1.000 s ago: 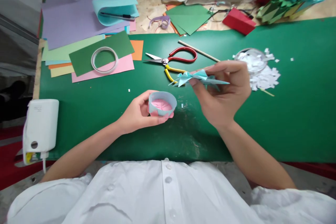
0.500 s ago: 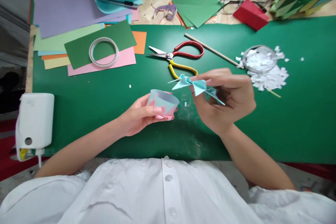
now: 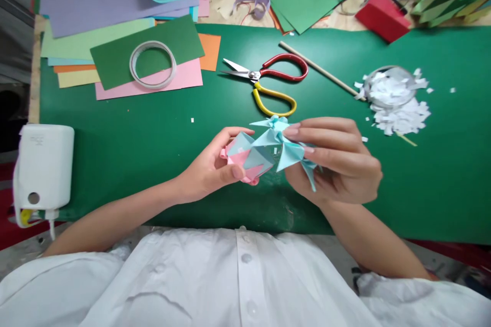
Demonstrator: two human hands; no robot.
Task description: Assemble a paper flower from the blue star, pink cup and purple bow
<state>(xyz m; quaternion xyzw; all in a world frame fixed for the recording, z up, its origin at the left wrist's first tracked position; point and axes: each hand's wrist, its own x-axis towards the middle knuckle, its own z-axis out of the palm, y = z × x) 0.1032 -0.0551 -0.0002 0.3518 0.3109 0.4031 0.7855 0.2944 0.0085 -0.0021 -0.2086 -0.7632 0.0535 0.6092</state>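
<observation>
My left hand (image 3: pixel 209 171) is closed around a small paper cup (image 3: pixel 245 158) of light blue and pink, tilted on its side above the green mat (image 3: pixel 126 138). My right hand (image 3: pixel 337 161) pinches a light blue folded paper piece (image 3: pixel 284 145) with pointed tips. That folded piece touches the open end of the cup between my two hands.
Red-handled scissors (image 3: pixel 276 69) and a yellow loop handle (image 3: pixel 274 102) lie just beyond my hands. A tape ring (image 3: pixel 152 65) rests on stacked coloured sheets (image 3: pixel 115 41) at the far left. White paper scraps (image 3: pixel 395 102), a thin wooden stick (image 3: pixel 318 69) and a white device (image 3: pixel 42 163) are also on the table.
My hands have come together: the right one brought the folded blue piece down and left to the cup, which my left hand tipped on its side.
</observation>
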